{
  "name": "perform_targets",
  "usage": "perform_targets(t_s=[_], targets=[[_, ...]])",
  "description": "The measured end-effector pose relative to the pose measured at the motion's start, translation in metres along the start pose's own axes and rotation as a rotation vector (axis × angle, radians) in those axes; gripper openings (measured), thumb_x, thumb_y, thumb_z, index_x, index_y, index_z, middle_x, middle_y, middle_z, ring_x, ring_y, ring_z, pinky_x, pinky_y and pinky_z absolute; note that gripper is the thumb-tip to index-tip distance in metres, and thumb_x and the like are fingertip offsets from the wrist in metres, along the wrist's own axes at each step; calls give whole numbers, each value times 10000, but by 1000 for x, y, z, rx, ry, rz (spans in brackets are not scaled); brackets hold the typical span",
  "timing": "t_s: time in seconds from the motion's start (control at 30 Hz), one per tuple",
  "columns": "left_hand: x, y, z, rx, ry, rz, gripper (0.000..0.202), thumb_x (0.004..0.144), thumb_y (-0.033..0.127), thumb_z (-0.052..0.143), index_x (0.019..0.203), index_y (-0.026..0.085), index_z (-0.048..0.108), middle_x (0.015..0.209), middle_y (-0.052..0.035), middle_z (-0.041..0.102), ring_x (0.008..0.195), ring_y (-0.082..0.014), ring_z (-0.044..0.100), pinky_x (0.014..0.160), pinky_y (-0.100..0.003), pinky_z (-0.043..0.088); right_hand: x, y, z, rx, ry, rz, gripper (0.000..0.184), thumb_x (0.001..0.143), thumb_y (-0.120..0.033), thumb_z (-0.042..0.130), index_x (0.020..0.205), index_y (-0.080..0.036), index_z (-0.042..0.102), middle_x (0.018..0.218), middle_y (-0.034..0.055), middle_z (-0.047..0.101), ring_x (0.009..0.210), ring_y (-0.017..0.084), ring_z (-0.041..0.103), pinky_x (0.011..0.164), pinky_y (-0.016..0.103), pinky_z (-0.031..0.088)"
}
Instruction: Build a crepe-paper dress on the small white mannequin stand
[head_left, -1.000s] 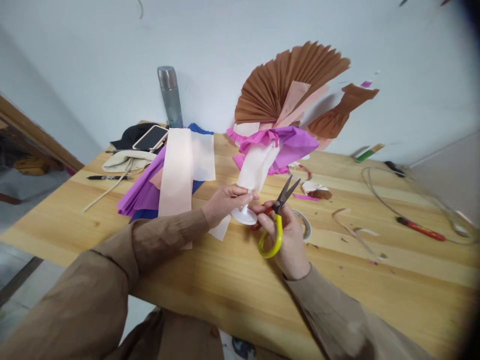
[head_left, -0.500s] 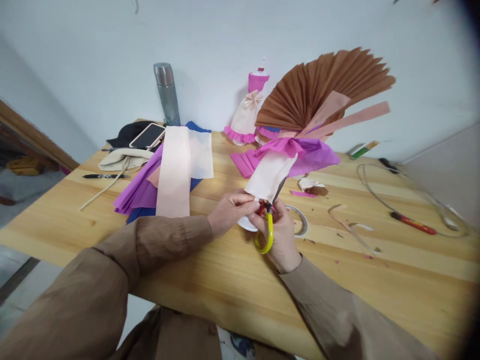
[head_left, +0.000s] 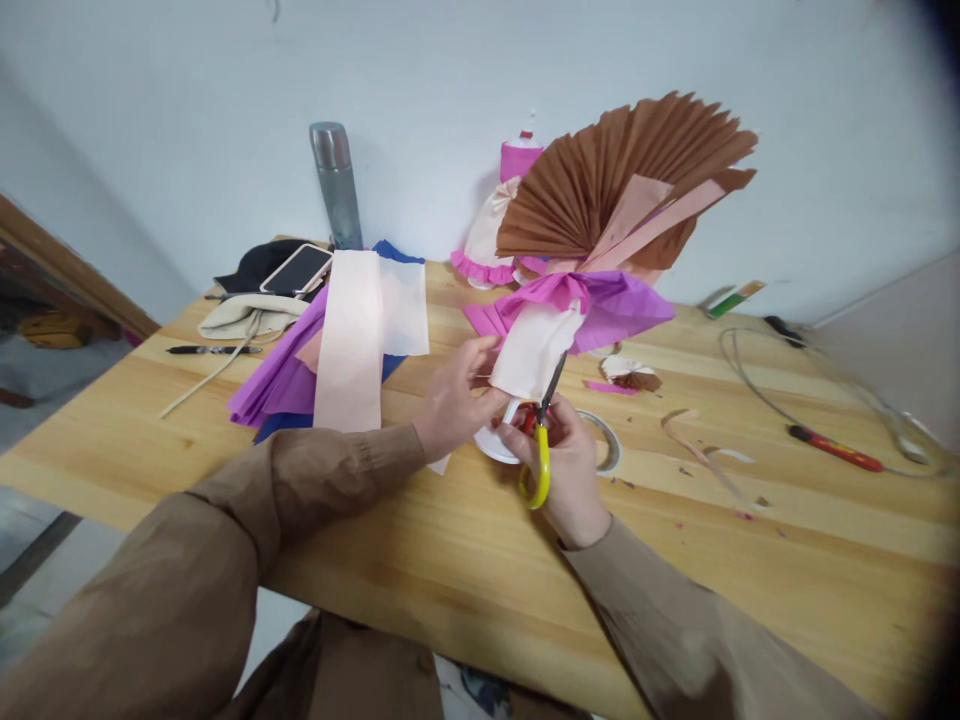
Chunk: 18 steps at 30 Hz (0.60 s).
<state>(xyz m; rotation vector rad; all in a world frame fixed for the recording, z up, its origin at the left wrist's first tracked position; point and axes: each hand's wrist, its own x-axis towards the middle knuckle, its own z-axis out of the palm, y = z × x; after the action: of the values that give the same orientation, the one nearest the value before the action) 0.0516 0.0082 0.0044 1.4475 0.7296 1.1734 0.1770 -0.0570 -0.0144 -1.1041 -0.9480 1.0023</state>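
Note:
My right hand point(head_left: 568, 470) is closed around scissors point(head_left: 535, 490) with yellow and red handles, their dark blades pointing up along the right edge of a white crepe paper skirt point(head_left: 534, 350). At the skirt's lower left edge, my left hand point(head_left: 459, 400) has its thumb and fingers around the paper. Pink and purple crepe paper point(head_left: 622, 310) wraps the top of the skirt, and a pleated brown paper fan point(head_left: 622, 185) with peach strips rises above it. Below the skirt shows a white round base point(head_left: 496, 447) with a thin stem, partly hidden by my hands.
Folded crepe paper sheets point(head_left: 349, 350), a phone point(head_left: 298, 270), a pen point(head_left: 214, 350) and a flask point(head_left: 337, 185) lie or stand to the left. A second paper doll point(head_left: 487, 240) stands behind. Rightward are a tape roll point(head_left: 611, 440), paper scraps point(head_left: 701, 455) and a red-handled tool with a cable point(head_left: 836, 448).
My left hand has shifted slightly left and up along the skirt's edge. The fan and skirt have tilted left. A small pale scrap now shows on the table below my left hand.

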Motion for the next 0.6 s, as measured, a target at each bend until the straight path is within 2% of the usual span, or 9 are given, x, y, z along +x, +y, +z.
perform_targets(t_s=[0.07, 0.17, 0.3, 0.43, 0.5, 0.6], targets=[[3, -2, -1, 17, -36, 36, 358, 771, 207, 669, 1111, 161, 566, 1052, -76, 701, 960, -177, 673, 861, -293, 525, -1, -1, 2, -10, -2, 8, 473, 520, -240, 901, 851, -232, 564, 682, -64, 599, 585, 115, 585, 579, 259, 523], [4, -4, -2, 16, -71, -7, 115, 815, 245, 623, 886, 154, 609, 826, -23, 690, 777, -146, 658, 744, -261, 523, -1, -2, 2, -1, -10, 34, 479, 506, -230, 902, 855, -233, 574, 680, -60, 606, 607, 133, 611, 594, 274, 525], [4, -1, -4, -87, -90, -129, 117, 795, 248, 633, 748, 151, 589, 724, 3, 658, 693, -121, 626, 702, -246, 519, 0, -3, 0, -32, -25, 57, 481, 510, -243, 897, 874, -235, 583, 679, -51, 617, 617, 153, 617, 595, 294, 518], [0, 6, -4, -109, -118, -140, 43, 730, 170, 638, 751, 140, 616, 735, -8, 662, 725, -130, 630, 732, -255, 506, 2, -3, -3, -59, 4, 78, 491, 494, -233, 890, 883, -226, 590, 663, -58, 596, 576, 124, 568, 562, 267, 493], [-4, 6, -1, -173, -143, -169, 123, 695, 160, 662, 811, 134, 634, 767, -24, 679, 739, -147, 641, 740, -275, 508, 4, -3, -4, -70, 17, 88, 497, 491, -233, 884, 896, -223, 597, 649, -63, 581, 546, 108, 535, 527, 245, 467], [-8, 1, 5, -326, -140, -291, 280, 657, 208, 751, 888, 120, 620, 764, -43, 682, 700, -151, 636, 718, -299, 515, 4, -2, -5, -106, 25, 62, 436, 506, -242, 871, 854, -212, 612, 641, -54, 577, 546, 107, 523, 527, 242, 460]])
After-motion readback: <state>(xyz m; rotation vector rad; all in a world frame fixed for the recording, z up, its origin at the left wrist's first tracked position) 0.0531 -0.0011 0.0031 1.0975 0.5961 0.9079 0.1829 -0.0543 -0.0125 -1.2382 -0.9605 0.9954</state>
